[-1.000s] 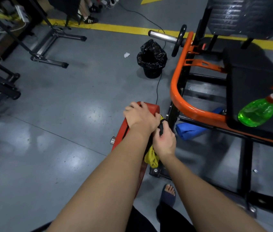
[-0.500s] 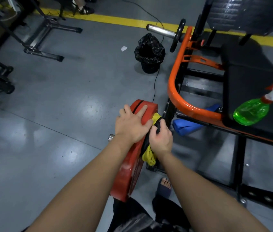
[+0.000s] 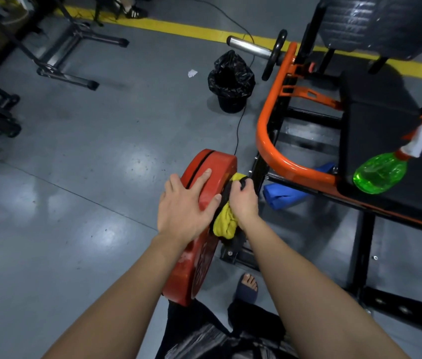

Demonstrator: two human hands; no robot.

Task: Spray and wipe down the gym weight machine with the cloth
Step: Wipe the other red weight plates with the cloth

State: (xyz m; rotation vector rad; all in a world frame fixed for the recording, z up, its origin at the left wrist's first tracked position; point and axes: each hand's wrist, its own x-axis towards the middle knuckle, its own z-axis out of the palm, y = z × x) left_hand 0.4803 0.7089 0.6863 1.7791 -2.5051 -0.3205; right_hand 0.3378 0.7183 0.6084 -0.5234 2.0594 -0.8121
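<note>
1. Left hand [image 3: 186, 206]: the fingers are straight and spread, with the palm flat over the rim of the red plate [image 3: 217, 164]. It grips nothing and only presses. Likely reason: the plate stands on edge and could turn or rock under rubbing, so this hand steadies it.
2. Right hand [image 3: 243, 203]: the fingers are curled tight round the yellow cloth [image 3: 224, 225], which is bunched into a wad. The wad lies against the plate's inner face, in the narrow gap between the plate and the machine [image 3: 272, 151]. Bunching gives a firm pad that fits the gap. A loose tail hangs below my fist.
3. Something dark shows at my right fingertips beside the cloth. I cannot tell what it is.
4. Bottle [image 3: 380, 174]: green, lying on its side on the black seat [image 3: 375, 120], well apart from both hands. I judge it is parked there because the plate needs both hands, and it is within reach for the next spray.
5. Step in hand: wiping the plate's inner face.
6. A pale sheen shows on the plate's lower face. It may be spray, but I am not certain.
7. Progress: I cannot tell whether the seat or the orange tube have been wiped. I judge that much of the machine is left.
8. Risks: my knuckles are squeezed in the gap, and the cloth's tail could snag on the black bracket beneath it.
</note>
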